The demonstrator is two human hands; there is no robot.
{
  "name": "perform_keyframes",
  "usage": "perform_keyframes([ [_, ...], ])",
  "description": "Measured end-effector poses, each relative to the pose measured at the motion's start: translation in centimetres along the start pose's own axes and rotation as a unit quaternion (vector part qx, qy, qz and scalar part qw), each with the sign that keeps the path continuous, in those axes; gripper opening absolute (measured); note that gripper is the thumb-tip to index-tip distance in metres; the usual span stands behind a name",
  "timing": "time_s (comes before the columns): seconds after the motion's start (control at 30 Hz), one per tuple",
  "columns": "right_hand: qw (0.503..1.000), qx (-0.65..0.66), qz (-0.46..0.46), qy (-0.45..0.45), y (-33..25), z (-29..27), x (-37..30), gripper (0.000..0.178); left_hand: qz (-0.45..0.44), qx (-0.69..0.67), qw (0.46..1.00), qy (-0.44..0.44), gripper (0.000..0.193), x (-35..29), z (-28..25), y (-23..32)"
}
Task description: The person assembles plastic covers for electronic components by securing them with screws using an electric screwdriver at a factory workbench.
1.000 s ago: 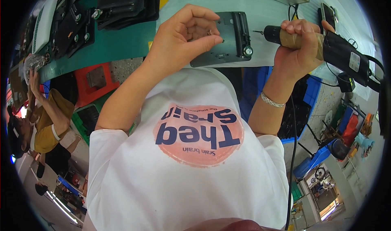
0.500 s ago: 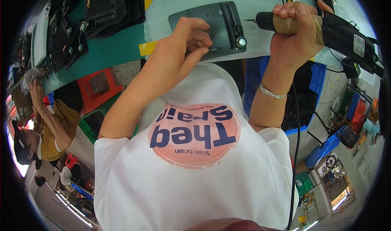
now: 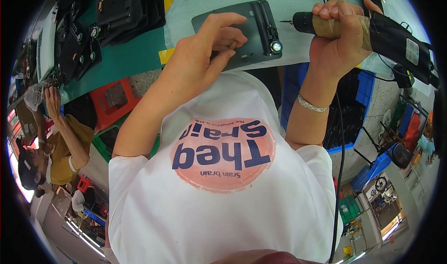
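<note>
Fingers (image 3: 228, 18) of the left hand (image 3: 198, 50) curl over the left part of a dark panel (image 3: 256, 36), a narrow gap between them and the thumb. Something small and brassy shows among them; I cannot tell whether they grip it, nor whether the hand touches the panel. The panel lies between the two hands, on a white sheet (image 3: 295, 50) spread over the tabletop (image 3: 111, 54), with a round silver knob (image 3: 276, 46) at its near right corner. On the right, the right hand (image 3: 340, 43) is wrapped tightly round the taped grip of a black driver (image 3: 389, 36); its thin bit (image 3: 285, 21) points left at the panel, just apart from it. Yellow tape (image 3: 166, 56) sits at the sheet's left edge. Farther left, black panels (image 3: 123, 13) are stacked on the green surface. Below the tabletop's near edge stand a red stool (image 3: 104, 117) on the left and a blue crate (image 3: 365, 96) on the right. At the far left, a co-worker's hand (image 3: 52, 99) touches a clear bag (image 3: 35, 96).
</note>
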State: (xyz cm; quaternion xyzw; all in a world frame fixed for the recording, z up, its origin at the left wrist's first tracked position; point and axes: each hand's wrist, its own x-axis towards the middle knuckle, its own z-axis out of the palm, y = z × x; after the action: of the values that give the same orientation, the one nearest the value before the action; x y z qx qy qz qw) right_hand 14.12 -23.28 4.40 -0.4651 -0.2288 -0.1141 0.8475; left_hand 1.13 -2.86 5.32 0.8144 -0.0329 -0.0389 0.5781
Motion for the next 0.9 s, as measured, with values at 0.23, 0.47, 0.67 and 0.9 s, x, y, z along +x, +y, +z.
perform_keyframes([
  [0.23,1.000,-0.013,-0.012,-0.008,0.2,0.0,0.1,0.042,0.052,0.119,0.991,0.023,0.038,-0.3,0.5,0.3],
  [0.47,1.000,-0.021,-0.012,-0.010,0.2,-0.1,0.1,0.041,0.083,0.182,0.978,0.058,0.036,-0.7,1.2,-0.2],
  [0.67,1.000,-0.007,-0.006,-0.005,0.3,-0.1,0.0,0.041,0.068,0.182,0.978,0.072,0.043,-1.0,2.3,-0.2],
  [0.9,1.000,0.006,-0.004,-0.004,0.4,-0.5,0.1,0.040,0.075,0.180,0.978,0.068,0.048,-0.9,2.6,-0.3],
])
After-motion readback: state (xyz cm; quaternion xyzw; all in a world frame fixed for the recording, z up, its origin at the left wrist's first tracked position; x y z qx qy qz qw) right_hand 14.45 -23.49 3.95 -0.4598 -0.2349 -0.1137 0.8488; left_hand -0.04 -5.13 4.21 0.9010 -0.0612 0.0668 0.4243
